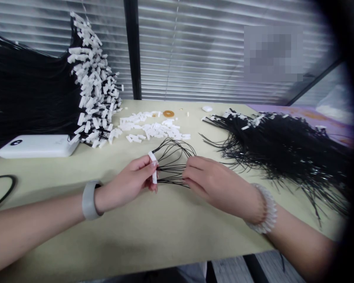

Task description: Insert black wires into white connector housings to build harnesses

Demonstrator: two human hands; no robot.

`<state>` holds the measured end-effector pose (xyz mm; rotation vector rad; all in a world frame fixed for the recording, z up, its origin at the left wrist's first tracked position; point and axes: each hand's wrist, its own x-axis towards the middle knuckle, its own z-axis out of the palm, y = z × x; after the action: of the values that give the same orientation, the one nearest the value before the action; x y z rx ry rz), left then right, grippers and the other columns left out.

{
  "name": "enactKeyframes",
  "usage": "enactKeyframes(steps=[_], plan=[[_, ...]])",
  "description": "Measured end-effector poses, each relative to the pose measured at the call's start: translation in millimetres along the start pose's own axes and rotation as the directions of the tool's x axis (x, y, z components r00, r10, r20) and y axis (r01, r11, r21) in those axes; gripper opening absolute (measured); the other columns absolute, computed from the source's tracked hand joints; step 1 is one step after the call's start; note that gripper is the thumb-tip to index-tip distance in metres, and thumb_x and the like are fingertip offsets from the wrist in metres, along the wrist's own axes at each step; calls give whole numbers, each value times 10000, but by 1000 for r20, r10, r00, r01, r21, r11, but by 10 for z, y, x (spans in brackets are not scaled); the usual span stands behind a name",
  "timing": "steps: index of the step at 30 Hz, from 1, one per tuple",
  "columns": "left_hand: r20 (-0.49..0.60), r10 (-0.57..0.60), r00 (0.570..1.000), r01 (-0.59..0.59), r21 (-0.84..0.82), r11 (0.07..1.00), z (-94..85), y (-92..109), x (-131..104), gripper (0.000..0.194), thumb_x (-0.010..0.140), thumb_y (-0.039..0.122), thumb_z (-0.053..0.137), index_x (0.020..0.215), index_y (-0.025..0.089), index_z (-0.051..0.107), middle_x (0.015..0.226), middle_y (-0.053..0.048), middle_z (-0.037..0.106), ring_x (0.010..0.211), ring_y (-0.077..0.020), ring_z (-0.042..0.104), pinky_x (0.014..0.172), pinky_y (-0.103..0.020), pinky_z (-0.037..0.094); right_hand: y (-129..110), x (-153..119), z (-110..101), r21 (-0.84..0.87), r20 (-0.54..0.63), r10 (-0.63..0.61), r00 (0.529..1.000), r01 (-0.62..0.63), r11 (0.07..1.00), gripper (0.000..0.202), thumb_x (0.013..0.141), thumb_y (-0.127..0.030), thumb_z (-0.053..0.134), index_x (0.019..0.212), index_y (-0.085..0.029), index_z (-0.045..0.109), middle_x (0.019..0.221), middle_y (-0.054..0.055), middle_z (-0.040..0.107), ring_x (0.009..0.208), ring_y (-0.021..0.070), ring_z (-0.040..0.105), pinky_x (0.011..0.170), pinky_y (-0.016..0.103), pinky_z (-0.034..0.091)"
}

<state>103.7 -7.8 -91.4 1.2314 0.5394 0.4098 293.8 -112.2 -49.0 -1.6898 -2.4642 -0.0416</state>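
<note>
Between thumb and fingers, my left hand [137, 173] pinches a long white connector housing [154, 177]. Several thin black wires [171, 168] run from the connector to the right, and some of them bow upward in a loop. My right hand [208, 181] is closed around the wires a short way from the connector, its fingertips curled together. The wire ends inside that hand are hidden. Both hands are raised just above the table, near its middle.
Loose white connectors [156, 129] lie behind my hands, close to an amber ring [168, 113]. A big stack of black cables with white connectors [93, 86] rises at left, behind a white power bank [38, 146]. Loose black wires [283, 145] are heaped at right on the table [135, 243].
</note>
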Motion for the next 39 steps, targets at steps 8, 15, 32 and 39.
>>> enactKeyframes(steps=[8, 15, 32, 39], plan=[[-56, -28, 998, 28, -7, 1000, -6, -16, 4, 177, 842, 356, 505, 868, 181, 517, 681, 11, 487, 593, -103, 482, 548, -229, 401, 373, -177, -165, 133, -512, 356, 782, -337, 932, 119, 802, -246, 537, 852, -201, 636, 586, 11, 556, 533, 129, 498, 554, 283, 388], [-7, -23, 1000, 23, 55, 998, -5, -7, -16, 193, 858, 362, 475, 862, 175, 520, 693, 9, 492, 576, -92, 469, 545, -227, 418, 589, -164, -267, 728, -634, 648, 422, 40, 685, 274, 859, -209, 412, 1113, -232, 511, 1214, 90, 484, 909, 192, 555, 708, 338, 471], [154, -36, 987, 9, 171, 985, -60, -2, -31, 200, 863, 365, 467, 888, 173, 520, 678, 9, 479, 592, -108, 490, 546, -241, 427, 17, -15, 17, 475, -123, 193, 973, -113, 873, 134, 886, -215, 429, 973, -197, 529, 712, -16, 615, 634, 87, 555, 608, 204, 413], [192, -53, 980, 18, 181, 983, -66, 24, -27, 207, 875, 364, 449, 901, 170, 514, 706, 5, 472, 596, -96, 485, 560, -230, 422, 33, -4, 31, 389, -260, 107, 960, 3, 921, 129, 846, -207, 518, 828, -197, 645, 658, -12, 536, 614, 72, 477, 585, 192, 360]])
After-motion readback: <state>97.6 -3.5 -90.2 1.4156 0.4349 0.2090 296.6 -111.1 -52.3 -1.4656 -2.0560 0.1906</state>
